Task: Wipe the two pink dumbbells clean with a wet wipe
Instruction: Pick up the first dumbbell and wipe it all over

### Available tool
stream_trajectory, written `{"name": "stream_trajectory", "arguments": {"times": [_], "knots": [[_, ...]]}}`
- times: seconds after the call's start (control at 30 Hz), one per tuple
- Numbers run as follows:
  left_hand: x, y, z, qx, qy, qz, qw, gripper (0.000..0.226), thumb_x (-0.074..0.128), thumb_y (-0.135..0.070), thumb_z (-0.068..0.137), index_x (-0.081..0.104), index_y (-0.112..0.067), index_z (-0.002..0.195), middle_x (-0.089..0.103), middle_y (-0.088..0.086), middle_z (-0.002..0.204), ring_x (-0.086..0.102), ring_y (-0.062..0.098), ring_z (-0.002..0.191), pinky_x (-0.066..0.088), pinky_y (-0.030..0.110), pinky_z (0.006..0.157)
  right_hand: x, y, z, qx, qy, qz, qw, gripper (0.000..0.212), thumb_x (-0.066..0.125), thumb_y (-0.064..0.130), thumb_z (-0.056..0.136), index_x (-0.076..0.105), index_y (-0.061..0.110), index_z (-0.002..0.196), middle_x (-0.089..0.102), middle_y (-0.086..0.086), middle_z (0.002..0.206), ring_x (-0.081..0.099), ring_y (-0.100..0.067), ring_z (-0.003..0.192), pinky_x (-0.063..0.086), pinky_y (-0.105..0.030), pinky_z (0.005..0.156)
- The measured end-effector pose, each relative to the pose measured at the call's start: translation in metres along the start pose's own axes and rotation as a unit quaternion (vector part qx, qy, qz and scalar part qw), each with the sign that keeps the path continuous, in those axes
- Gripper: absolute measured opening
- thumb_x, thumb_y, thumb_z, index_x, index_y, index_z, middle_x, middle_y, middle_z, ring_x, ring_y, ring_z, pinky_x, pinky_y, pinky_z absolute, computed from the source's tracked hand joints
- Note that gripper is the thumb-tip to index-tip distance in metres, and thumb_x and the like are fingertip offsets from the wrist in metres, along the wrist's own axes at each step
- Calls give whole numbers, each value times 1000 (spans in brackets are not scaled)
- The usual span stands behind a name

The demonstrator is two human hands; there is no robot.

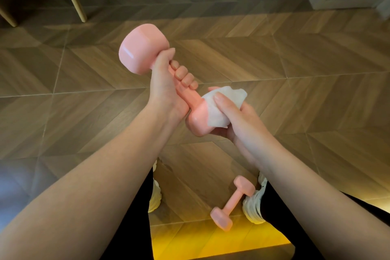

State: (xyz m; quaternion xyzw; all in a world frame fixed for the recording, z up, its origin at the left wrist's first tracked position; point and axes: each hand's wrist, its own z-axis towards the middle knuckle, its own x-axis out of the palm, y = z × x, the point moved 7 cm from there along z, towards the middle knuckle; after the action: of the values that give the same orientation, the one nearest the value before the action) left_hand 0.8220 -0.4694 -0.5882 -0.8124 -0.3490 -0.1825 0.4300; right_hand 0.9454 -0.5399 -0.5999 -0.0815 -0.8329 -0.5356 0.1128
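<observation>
Left grip (166, 82) clamped round dumbbell (143, 48) handle in mid-air, right grip (236, 120) wrapping wipe (219, 107) over its lower head; second dumbbell (232, 202) on floor (295, 69) beside right shoe (252, 210); probable risk: wet handle slips, weight drops onto foot.

1 head-worn wide-angle view looks forward and steeply down, close over both forearms, onto the wooden floor (274, 65) and the wearer's shoes (252, 205) directly below.
</observation>
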Motion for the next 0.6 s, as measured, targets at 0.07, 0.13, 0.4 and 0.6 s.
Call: {"name": "stream_trajectory", "arguments": {"times": [0.07,0.13,0.4,0.6], "knots": [[0,1,-1,0,2,4,1000,41,55,-30,94,36,-22,59,25,-7,48,25,12,40,29,23,42,-1,-3,1,26,-11,28,999,30,63,42,86,66,25,110,71,-4,106,68,-17,98,58,-38,75],[0,2,-1,0,3,11,1000,41,55,-29,94,36,-22,59,26,-6,49,25,12,41,29,23,42,-2,-5,1,50,-14,49,997,28,62,40,92,67,20,111,71,-4,104,67,-18,97,58,-37,75],[1,3,0,-9,7,3,1000,40,54,-27,92,35,-23,57,24,-7,49,24,12,41,29,23,42,7,-9,-7,70,58,-27,996,71,83,28,66,50,22,128,67,-9,121,69,-19,102,59,-37,81],[-2,0,2,-14,-5,-28,999,41,55,-26,91,36,-21,56,26,-7,50,26,12,41,30,24,42,3,-5,-5,31,57,-38,997,60,80,25,69,52,26,123,68,-3,115,71,-13,96,56,-27,73]]}}
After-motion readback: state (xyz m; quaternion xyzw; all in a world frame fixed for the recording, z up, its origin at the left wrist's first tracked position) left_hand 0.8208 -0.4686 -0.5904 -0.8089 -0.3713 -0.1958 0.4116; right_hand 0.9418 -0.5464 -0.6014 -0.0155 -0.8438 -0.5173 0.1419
